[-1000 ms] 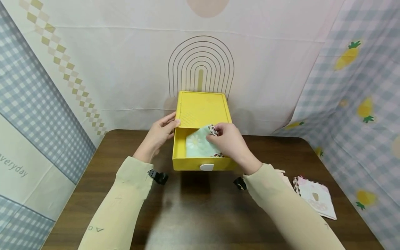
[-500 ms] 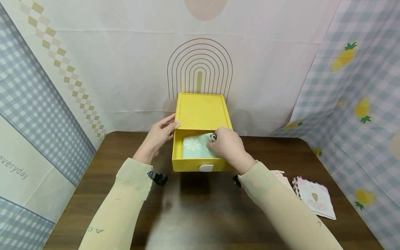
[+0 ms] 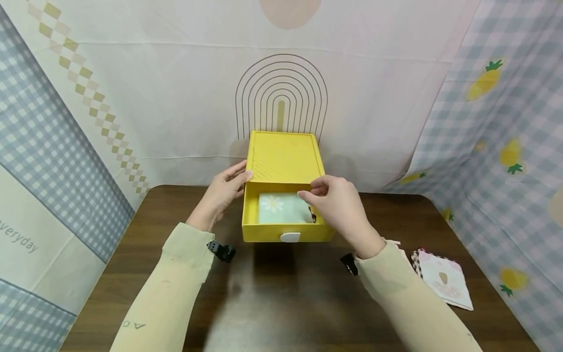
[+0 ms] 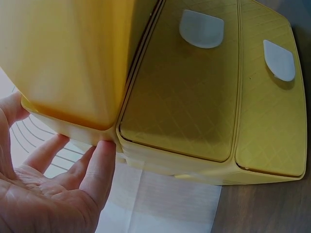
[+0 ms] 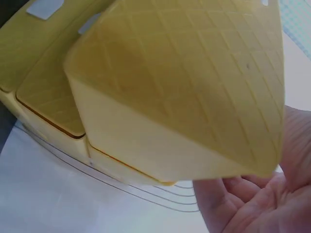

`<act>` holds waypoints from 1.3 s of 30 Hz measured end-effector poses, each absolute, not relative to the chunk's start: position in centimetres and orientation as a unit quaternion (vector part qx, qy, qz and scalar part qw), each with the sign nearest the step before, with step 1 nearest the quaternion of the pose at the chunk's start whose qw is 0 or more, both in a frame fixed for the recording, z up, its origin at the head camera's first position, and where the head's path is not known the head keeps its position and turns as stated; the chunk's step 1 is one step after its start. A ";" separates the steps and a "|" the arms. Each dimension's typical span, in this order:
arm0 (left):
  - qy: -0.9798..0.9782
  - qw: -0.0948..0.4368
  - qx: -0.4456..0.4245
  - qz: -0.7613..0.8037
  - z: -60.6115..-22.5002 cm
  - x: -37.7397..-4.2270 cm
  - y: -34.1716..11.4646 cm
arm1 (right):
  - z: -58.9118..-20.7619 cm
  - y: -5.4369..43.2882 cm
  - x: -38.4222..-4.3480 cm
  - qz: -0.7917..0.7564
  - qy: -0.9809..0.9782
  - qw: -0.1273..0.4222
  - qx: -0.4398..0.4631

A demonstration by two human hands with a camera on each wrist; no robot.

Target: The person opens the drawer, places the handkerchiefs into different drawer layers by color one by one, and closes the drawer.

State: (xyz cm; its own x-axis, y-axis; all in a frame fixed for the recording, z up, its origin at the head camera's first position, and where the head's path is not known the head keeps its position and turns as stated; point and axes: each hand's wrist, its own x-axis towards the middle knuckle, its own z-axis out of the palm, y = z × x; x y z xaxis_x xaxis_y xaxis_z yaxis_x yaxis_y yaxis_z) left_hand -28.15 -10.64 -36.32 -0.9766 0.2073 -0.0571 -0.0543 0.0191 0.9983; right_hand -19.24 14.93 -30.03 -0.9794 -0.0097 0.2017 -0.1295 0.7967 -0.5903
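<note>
A yellow drawer cabinet (image 3: 286,156) stands at the back of the table with its top drawer (image 3: 264,233) pulled out. Inside lies a folded mint-green cloth (image 3: 283,210) with a white daisy and a dark patterned edge. My left hand (image 3: 222,193) touches the cabinet's left side, fingers along the wall and thumb at the top front edge. Over the drawer's right rim is my right hand (image 3: 345,205), holding nothing, its fingers loosely bent and apart from the cloth. The right wrist view has this hand (image 5: 248,206) beside the drawer, partly hidden by it.
Two lower drawers (image 4: 180,87) with white tabs are closed. On the table's right lies a white folded cloth (image 3: 446,278) with a pink print; another pale cloth is mostly hidden by my right sleeve (image 3: 409,288). A printed curtain (image 3: 176,98) hangs close behind the cabinet.
My right hand has lowered the mint-green cloth into the drawer and let go of it, then drawn slightly up and right. The left hand stays at the cabinet's side.
</note>
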 end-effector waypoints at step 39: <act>0.714 0.094 0.048 0.692 -36.1 -28.1 -10.6 | -34.3 17.8 -12.3 0.518 -0.855 -0.018 -0.012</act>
